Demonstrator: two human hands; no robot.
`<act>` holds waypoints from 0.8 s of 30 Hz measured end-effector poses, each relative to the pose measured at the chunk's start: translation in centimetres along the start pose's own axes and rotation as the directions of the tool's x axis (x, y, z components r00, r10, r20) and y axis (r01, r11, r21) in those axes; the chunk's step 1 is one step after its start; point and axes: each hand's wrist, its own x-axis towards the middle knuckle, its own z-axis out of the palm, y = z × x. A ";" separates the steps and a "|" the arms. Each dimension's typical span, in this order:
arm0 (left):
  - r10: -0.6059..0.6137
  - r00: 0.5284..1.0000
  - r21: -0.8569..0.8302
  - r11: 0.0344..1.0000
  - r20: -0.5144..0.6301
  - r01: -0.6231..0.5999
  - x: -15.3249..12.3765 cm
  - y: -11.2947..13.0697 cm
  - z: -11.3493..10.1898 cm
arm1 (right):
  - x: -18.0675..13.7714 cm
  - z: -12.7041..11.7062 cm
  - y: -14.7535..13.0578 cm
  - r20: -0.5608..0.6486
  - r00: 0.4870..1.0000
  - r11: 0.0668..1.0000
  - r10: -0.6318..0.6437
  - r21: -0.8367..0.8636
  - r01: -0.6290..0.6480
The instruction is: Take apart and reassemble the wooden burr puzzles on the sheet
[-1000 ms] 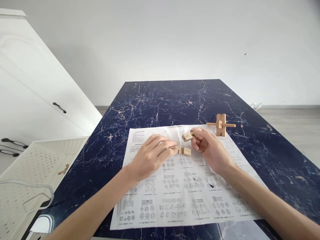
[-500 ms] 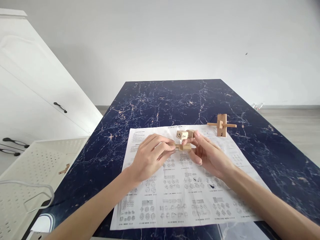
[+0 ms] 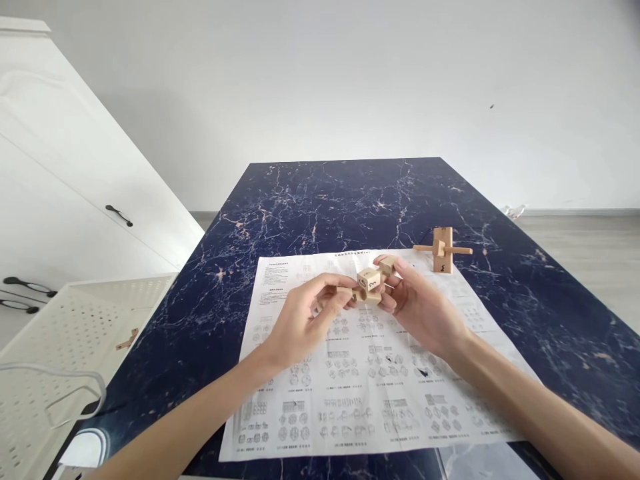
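Both hands hold light wooden puzzle pieces above the printed sheet. My left hand (image 3: 310, 317) pinches the end of a notched wooden puzzle piece (image 3: 345, 291) between thumb and fingers. In my right hand (image 3: 420, 303) is another wooden puzzle piece (image 3: 370, 279) marked with dark characters, one like a 3. Its far block (image 3: 387, 267) shows at the right thumb and fingertips. The pieces meet or overlap between the hands; whether they interlock I cannot tell. Under the hands lies the instruction sheet (image 3: 320, 393) with rows of small line drawings.
An assembled wooden cross puzzle (image 3: 443, 250) with a long stick stands by the sheet's upper right corner. The dark blue marbled table (image 3: 325, 200) extends ahead. At left are a perforated cream basket (image 3: 90, 307) holding a small wooden piece (image 3: 127, 339), a cable and a white cabinet (image 3: 75, 153).
My left hand has turned, its thumb now on the near side of the piece. The marked piece in my right hand has tilted and shifted slightly right, closer to the other piece.
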 end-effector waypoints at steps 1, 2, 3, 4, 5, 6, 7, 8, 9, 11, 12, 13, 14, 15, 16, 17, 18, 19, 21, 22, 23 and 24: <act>-0.028 1.000 -0.029 0.999 -0.013 0.028 0.0 0.1 0.0 | 0.0 0.0 -0.1 -0.010 1.000 1.000 -0.007 0.025 0.007; -0.057 0.998 -0.051 0.997 -0.026 0.055 0.0 0.3 0.0 | 0.1 0.0 -0.1 -0.017 1.000 0.999 -0.012 0.048 0.012; -0.086 0.996 -0.067 0.994 -0.039 0.084 0.1 0.4 0.0 | 0.1 0.0 -0.1 -0.020 1.000 0.997 -0.016 0.069 0.017; -0.117 0.992 -0.081 0.990 -0.050 0.112 0.1 0.6 -0.1 | 0.1 -0.1 -0.1 -0.019 1.000 0.996 -0.020 0.085 0.021; -0.147 0.988 -0.100 0.985 -0.057 0.140 0.1 0.7 -0.2 | 0.1 -0.1 0.0 -0.015 1.000 0.995 -0.024 0.094 0.025; -0.173 0.983 -0.124 0.979 -0.060 0.165 0.2 0.8 -0.3 | 0.1 -0.1 0.0 -0.007 1.000 0.995 -0.027 0.095 0.028; -0.194 0.979 -0.149 0.972 -0.060 0.183 0.2 0.9 -0.5 | 0.1 -0.2 0.1 0.000 0.999 0.995 -0.032 0.092 0.032; -0.210 0.976 -0.170 0.965 -0.052 0.199 0.2 0.9 -0.6 | 0.0 -0.2 0.1 0.006 0.999 0.995 -0.038 0.087 0.038; -0.221 0.975 -0.186 0.960 -0.038 0.210 0.2 1.0 -0.7 | 0.0 -0.2 0.2 0.012 0.999 0.995 -0.048 0.083 0.047; -0.230 0.973 -0.198 0.953 0.013 0.228 0.2 0.9 -0.8 | 0.0 -0.2 0.2 0.026 0.997 0.994 -0.074 0.080 0.072; -0.230 0.972 -0.201 0.951 0.045 0.234 0.2 0.9 -0.8 | 0.0 -0.2 0.2 0.034 0.996 0.993 -0.086 0.081 0.083; -0.226 0.971 -0.208 0.949 0.083 0.239 0.2 0.9 -0.8 | 0.0 -0.2 0.3 0.040 0.995 0.993 -0.093 0.082 0.090; -0.222 0.967 -0.214 0.946 0.122 0.244 0.1 0.9 -0.8 | 0.0 -0.2 0.3 0.046 0.994 0.992 -0.098 0.083 0.093; -0.217 0.963 -0.219 0.943 0.162 0.249 0.1 0.9 -0.7 | -0.1 -0.2 0.3 0.050 0.994 0.992 -0.100 0.083 0.096; -0.208 0.957 -0.223 0.942 0.200 0.252 0.0 0.9 -0.6 | -0.1 -0.2 0.3 0.055 0.993 0.992 -0.101 0.080 0.096; -0.198 0.952 -0.229 0.940 0.232 0.251 -0.1 0.9 -0.5 | -0.1 -0.1 0.3 0.062 0.993 0.993 -0.102 0.074 0.097; -0.189 0.947 -0.237 0.938 0.258 0.252 -0.1 0.9 -0.4 | -0.2 -0.1 0.3 0.069 0.992 0.993 -0.105 0.065 0.100; -0.183 0.943 -0.247 0.935 0.277 0.254 -0.2 0.9 -0.3 | -0.2 0.0 0.3 0.073 0.991 0.993 -0.111 0.054 0.107; -0.171 0.941 -0.281 0.925 0.290 0.255 -0.3 0.7 -0.2 | -0.3 0.1 0.3 0.065 0.988 0.990 -0.137 0.024 0.136; -0.167 0.943 -0.303 0.918 0.288 0.255 -0.3 0.6 -0.2 | -0.3 0.1 0.2 0.054 0.986 0.988 -0.155 0.002 0.155; -0.163 0.946 -0.326 0.911 0.281 0.254 -0.3 0.4 -0.2 | -0.3 0.2 0.2 0.046 0.984 0.984 -0.173 -0.024 0.174; -0.158 0.950 -0.349 0.903 0.271 0.250 -0.3 0.2 -0.2 | -0.4 0.2 0.2 0.047 0.981 0.980 -0.190 -0.054 0.192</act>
